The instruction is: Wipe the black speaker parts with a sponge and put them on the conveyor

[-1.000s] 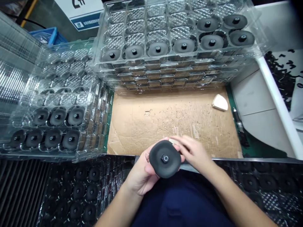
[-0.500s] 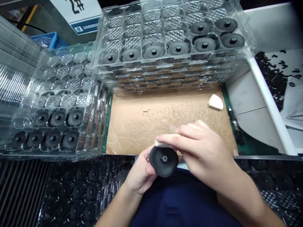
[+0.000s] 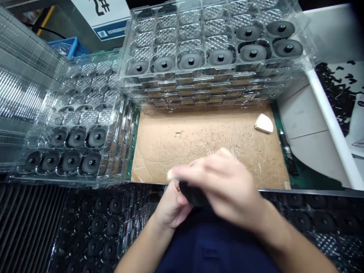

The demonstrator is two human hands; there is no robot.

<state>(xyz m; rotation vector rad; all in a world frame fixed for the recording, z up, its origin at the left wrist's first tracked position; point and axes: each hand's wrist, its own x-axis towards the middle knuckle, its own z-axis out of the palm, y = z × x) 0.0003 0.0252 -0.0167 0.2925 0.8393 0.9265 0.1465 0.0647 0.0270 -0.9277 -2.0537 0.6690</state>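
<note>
**Black disc (image 3: 193, 195) cradled in the left hand (image 3: 173, 206) under a blurred right hand (image 3: 224, 185)**

The left hand lies palm up, fingers curled around the black disc, which sits between both hands just above the person's dark blue clothing (image 3: 210, 254). The right hand arches over the disc, too blurred to tell whether it grips anything. A pale tip (image 3: 170, 175) shows at its fingertips, but it is too blurred to name.

Directly ahead of the hands lies a scuffed cardboard sheet (image 3: 199, 151), with a white wedge sponge (image 3: 264, 123) on it, ahead and to the right. Beyond the cardboard, a stack of clear plastic trays (image 3: 210, 49) holds more black discs. Another clear tray stack (image 3: 76, 113) stands ahead and to the left. Dark trays (image 3: 96, 227) filled with discs lie close on both sides of the lap.
</note>
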